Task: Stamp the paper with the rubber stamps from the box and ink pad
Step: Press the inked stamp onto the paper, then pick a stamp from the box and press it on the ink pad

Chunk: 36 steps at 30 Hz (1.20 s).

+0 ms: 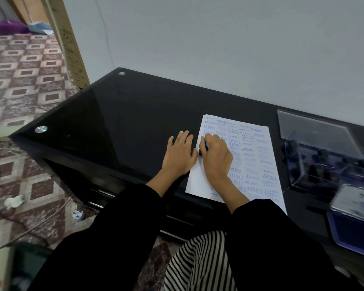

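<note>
One stamp (206, 146) gripped by right hand (216, 157) on one paper (198, 179); left hand (180, 154) flat, fingers straight.

We see black glass table (114, 114); on it stamped paper (254, 162), clear stamp box (324, 162) right of paper, ink pad (353, 225) nearer us.

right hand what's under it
Under the right hand a dark stamp with a blue part shows, gripped by the fingers and standing on the paper. The hand covers most of it, so its face and any print beneath cannot be seen.
</note>
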Tool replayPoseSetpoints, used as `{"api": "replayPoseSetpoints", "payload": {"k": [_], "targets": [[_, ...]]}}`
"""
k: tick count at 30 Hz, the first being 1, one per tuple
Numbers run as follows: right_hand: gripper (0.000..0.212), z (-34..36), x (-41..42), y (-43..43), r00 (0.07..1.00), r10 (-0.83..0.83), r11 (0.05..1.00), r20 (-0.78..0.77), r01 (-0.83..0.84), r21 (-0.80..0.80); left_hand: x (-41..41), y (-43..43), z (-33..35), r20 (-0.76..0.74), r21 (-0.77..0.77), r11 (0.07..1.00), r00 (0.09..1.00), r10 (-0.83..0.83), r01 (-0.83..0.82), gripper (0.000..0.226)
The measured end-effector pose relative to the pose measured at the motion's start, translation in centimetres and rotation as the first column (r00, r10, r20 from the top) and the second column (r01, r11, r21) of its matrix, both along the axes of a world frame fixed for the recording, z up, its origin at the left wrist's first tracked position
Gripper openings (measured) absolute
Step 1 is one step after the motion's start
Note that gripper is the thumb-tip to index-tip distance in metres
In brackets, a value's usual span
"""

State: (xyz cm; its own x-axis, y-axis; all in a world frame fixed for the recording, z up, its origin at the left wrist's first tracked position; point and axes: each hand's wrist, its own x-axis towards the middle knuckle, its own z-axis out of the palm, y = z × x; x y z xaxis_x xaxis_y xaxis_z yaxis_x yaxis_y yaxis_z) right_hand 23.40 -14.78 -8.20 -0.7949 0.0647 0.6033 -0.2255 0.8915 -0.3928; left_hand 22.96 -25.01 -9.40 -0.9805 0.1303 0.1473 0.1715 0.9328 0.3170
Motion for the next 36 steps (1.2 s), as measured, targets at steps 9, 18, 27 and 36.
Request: {"api": "replayPoseSetpoints", "payload": {"k": [9,18,27,36], "targets": [[0.024,0.9,-1.8,0.3,0.963,-0.062,0.998,0.264,0.067,-0.013,0.1,-0.1,0.1,-0.002,0.009,1.0,1.0,0.0,0.0,0.052],[0.024,2.1,-2.1,0.2,0.923,-0.089,0.996,0.375,0.09,0.013,-0.1,0.0,0.1,0.01,0.03,1.0,1.0,0.005,-0.006,0.052],[0.034,3.4,1.3,7.2,0.957,-0.201,0.938,0.211,0.25,-0.24,1.0,0.0,1.4,-0.074,0.199,0.979,0.997,-0.017,0.031,0.037],[0.027,4.6,6.3,12.2,0.974,-0.075,0.934,0.213,0.144,-0.326,4.2,2.4,4.1,-0.1,0.222,0.965,0.988,-0.121,0.141,0.039]]}}
